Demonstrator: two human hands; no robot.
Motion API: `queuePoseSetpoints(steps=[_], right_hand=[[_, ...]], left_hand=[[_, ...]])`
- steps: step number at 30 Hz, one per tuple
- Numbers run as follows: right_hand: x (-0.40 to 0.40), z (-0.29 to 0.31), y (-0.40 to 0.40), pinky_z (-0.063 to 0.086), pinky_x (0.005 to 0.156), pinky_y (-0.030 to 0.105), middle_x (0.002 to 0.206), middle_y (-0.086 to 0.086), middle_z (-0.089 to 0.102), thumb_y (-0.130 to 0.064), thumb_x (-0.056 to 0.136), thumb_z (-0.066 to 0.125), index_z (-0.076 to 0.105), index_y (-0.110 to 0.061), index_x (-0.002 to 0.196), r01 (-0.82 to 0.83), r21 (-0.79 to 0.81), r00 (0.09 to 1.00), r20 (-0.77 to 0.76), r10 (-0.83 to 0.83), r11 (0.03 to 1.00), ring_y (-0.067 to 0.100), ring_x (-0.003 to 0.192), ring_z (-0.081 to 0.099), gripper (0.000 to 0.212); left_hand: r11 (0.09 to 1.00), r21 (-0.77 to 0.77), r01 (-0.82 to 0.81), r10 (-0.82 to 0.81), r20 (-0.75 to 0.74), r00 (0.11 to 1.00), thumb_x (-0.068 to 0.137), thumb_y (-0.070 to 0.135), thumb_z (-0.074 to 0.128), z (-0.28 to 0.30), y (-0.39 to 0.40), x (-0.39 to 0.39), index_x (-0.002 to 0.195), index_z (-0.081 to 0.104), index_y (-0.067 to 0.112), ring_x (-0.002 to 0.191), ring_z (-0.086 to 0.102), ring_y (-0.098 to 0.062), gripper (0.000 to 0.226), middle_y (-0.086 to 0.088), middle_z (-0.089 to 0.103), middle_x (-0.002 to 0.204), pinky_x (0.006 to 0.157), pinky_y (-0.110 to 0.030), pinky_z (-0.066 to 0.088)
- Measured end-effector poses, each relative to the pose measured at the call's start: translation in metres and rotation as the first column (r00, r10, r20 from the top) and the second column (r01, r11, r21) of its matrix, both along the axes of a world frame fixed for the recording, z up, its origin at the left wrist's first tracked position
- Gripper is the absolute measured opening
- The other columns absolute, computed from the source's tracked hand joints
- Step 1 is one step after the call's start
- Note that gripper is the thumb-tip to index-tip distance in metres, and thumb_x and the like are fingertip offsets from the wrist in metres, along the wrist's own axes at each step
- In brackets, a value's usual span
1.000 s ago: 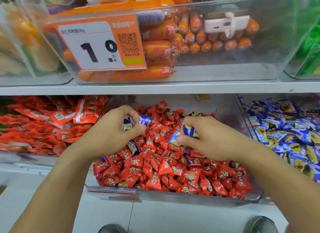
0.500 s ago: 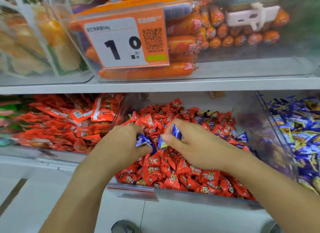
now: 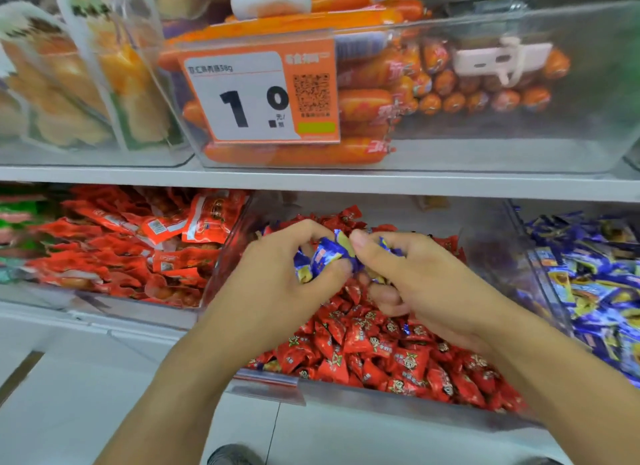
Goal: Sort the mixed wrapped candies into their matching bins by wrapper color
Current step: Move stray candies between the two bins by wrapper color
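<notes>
A clear middle bin (image 3: 363,400) on the lower shelf is full of red-wrapped candies (image 3: 377,354). Both my hands hover over it, thumbs almost touching. My left hand (image 3: 277,284) grips several blue-wrapped candies (image 3: 325,257) in its curled fingers. My right hand (image 3: 412,277) also curls round blue candies, of which only wrapper ends (image 3: 388,245) show. The clear bin of blue-wrapped candies (image 3: 588,284) stands directly to the right.
Left of the red candies is a bin of larger red snack packets (image 3: 138,243). The upper shelf (image 3: 311,182) carries a bin of orange sausages with an orange price tag (image 3: 259,94) and yellow snacks at the left. White floor lies below.
Both hands rose off the red pile and came together, each still holding blue candies. The camera swung left, so the bins appear shifted right.
</notes>
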State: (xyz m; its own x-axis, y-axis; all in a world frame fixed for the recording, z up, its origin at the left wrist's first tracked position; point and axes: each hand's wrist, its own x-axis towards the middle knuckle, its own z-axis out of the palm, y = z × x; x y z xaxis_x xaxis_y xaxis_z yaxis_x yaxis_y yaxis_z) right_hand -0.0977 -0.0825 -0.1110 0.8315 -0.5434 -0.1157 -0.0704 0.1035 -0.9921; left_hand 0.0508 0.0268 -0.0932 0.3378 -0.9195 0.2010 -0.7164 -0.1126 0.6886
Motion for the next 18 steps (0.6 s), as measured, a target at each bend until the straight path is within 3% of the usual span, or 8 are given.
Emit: queuePoseSetpoints(steps=[2, 5, 7, 9, 12, 14, 16, 18], right_hand=[[-0.016, 0.007, -0.001, 0.015, 0.048, 0.029, 0.062, 0.007, 0.038, -0.051, 0.086, 0.061, 0.057, -0.014, 0.072, 0.066, 0.038, 0.998, 0.015, -0.067, 0.997, 0.020, 0.056, 0.016, 0.040], [-0.048, 0.016, 0.000, 0.017, 0.048, 0.027, 0.058, 0.010, 0.028, -0.058, 0.081, 0.062, 0.058, -0.015, 0.072, 0.159, -0.127, 0.986, -0.038, -0.165, 0.979, 0.018, 0.053, 0.019, 0.044], [-0.075, 0.021, 0.000, 0.021, 0.044, 0.023, 0.050, -0.002, 0.032, -0.060, 0.081, 0.063, 0.057, -0.015, 0.067, 0.244, -0.263, 0.964, -0.040, -0.263, 0.933, 0.015, 0.047, 0.023, 0.047], [-0.106, 0.025, -0.004, 0.018, 0.044, 0.026, 0.049, -0.002, 0.030, -0.065, 0.080, 0.063, 0.057, -0.013, 0.071, 0.341, -0.321, 0.933, 0.001, -0.360, 0.883, 0.018, 0.048, 0.022, 0.053], [-0.155, 0.025, -0.025, 0.018, 0.042, 0.032, 0.049, -0.003, 0.031, -0.068, 0.081, 0.056, 0.055, -0.013, 0.073, 0.538, -0.396, 0.824, 0.060, -0.564, 0.744, 0.025, 0.047, 0.022, 0.055], [-0.185, 0.023, -0.043, 0.024, 0.037, 0.024, 0.044, -0.005, 0.039, -0.061, 0.091, 0.055, 0.055, -0.013, 0.072, 0.618, -0.466, 0.739, 0.069, -0.671, 0.633, 0.016, 0.040, 0.029, 0.051], [-0.208, 0.015, -0.060, 0.030, 0.038, 0.027, 0.044, -0.001, 0.045, -0.047, 0.099, 0.049, 0.053, -0.018, 0.065, 0.616, -0.575, 0.688, 0.060, -0.723, 0.539, 0.009, 0.038, 0.034, 0.045], [-0.227, 0.004, -0.073, 0.037, 0.047, 0.027, 0.053, 0.004, 0.056, -0.046, 0.099, 0.053, 0.056, -0.022, 0.066, 0.565, -0.676, 0.672, 0.044, -0.739, 0.474, 0.008, 0.043, 0.041, 0.041]], left_hand=[[0.998, -0.059, 0.031, -0.032, -0.014, 0.999, 0.084, 0.043, 0.069, -0.001, -0.008, -0.015, 0.093, 0.064, 0.036, 0.066, 0.058, -0.010, 0.012, 0.009, 0.064, 0.072, 0.062, -0.023, 0.045], [0.987, -0.110, 0.113, -0.117, -0.029, 0.993, 0.084, 0.050, 0.067, -0.002, -0.017, -0.042, 0.098, 0.063, 0.037, 0.069, 0.059, -0.017, 0.019, 0.005, 0.064, 0.076, 0.066, -0.033, 0.048], [0.977, -0.133, 0.168, -0.178, -0.072, 0.981, 0.084, 0.050, 0.067, -0.002, -0.023, -0.063, 0.100, 0.063, 0.037, 0.072, 0.060, -0.015, 0.022, 0.009, 0.065, 0.080, 0.068, -0.026, 0.048], [0.970, -0.131, 0.203, -0.221, -0.141, 0.965, 0.084, 0.055, 0.063, -0.002, -0.029, -0.079, 0.101, 0.063, 0.037, 0.072, 0.060, -0.008, 0.025, 0.015, 0.064, 0.082, 0.067, -0.018, 0.046], [0.959, -0.124, 0.257, -0.279, -0.224, 0.934, 0.087, 0.060, 0.045, -0.002, -0.046, -0.110, 0.096, 0.064, 0.031, 0.065, 0.055, -0.002, 0.036, 0.016, 0.061, 0.074, 0.067, -0.020, 0.046], [0.948, -0.116, 0.295, -0.316, -0.260, 0.912, 0.095, 0.056, 0.039, -0.002, -0.059, -0.141, 0.092, 0.063, 0.021, 0.062, 0.051, -0.003, 0.043, 0.011, 0.056, 0.065, 0.069, -0.031, 0.048], [0.927, -0.081, 0.366, -0.374, -0.242, 0.895, 0.099, 0.054, 0.035, 0.000, -0.073, -0.173, 0.091, 0.061, 0.015, 0.062, 0.051, -0.007, 0.048, 0.009, 0.054, 0.064, 0.068, -0.037, 0.046], [0.899, -0.002, 0.438, -0.435, -0.132, 0.891, 0.095, 0.058, 0.028, 0.002, -0.086, -0.196, 0.093, 0.059, 0.012, 0.073, 0.054, -0.014, 0.056, 0.002, 0.059, 0.075, 0.076, -0.039, 0.045]])
